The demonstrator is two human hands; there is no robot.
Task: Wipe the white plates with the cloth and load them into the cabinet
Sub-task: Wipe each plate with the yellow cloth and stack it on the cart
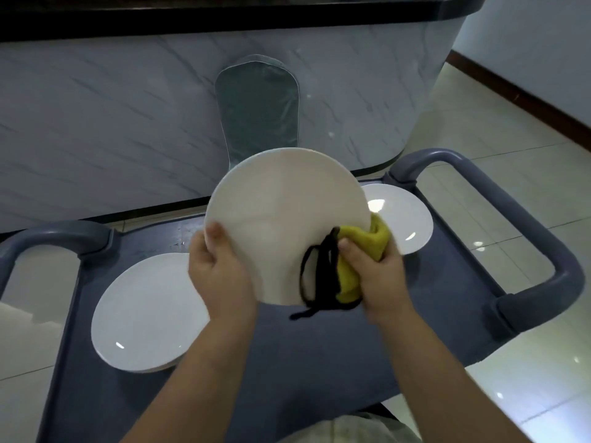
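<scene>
Left hand (217,270) is gripping the lower left rim of a tilted plate (281,219), thumb on its face. Right hand (374,276) is clutching a yellow cloth (361,247) against the lower right edge. A second plate (144,314) is lying outside the left hand and a third plate (403,215) beyond the right hand, both on a cart (319,362).

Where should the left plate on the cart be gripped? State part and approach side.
Pinch the left plate at its near rim, coming from the person's side. It lies flat on the cart, so likely only the rim offers purchase; the left hand and the held plate crowd its far right.
</scene>
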